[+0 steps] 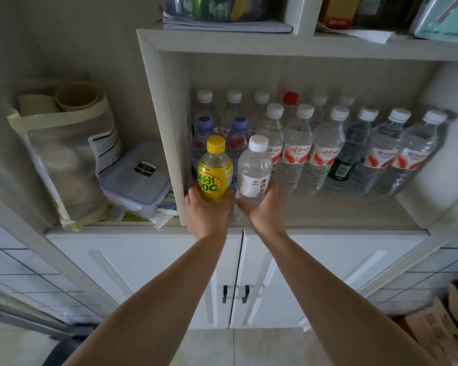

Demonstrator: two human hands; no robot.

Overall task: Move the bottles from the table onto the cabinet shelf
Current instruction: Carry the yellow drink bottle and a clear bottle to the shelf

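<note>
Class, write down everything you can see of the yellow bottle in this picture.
The yellow bottle is small, of clear plastic, with a yellow screw cap and a yellow label printed in green and red. It stands upright, cap on, at the front left of the cabinet shelf. The left hand grips its lower part, beside the clear bottle.

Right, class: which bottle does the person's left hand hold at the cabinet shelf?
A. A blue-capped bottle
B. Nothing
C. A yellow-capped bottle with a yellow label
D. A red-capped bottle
C: the left hand grips the yellow-capped bottle, while the right hand holds a white-capped clear bottle.
</note>
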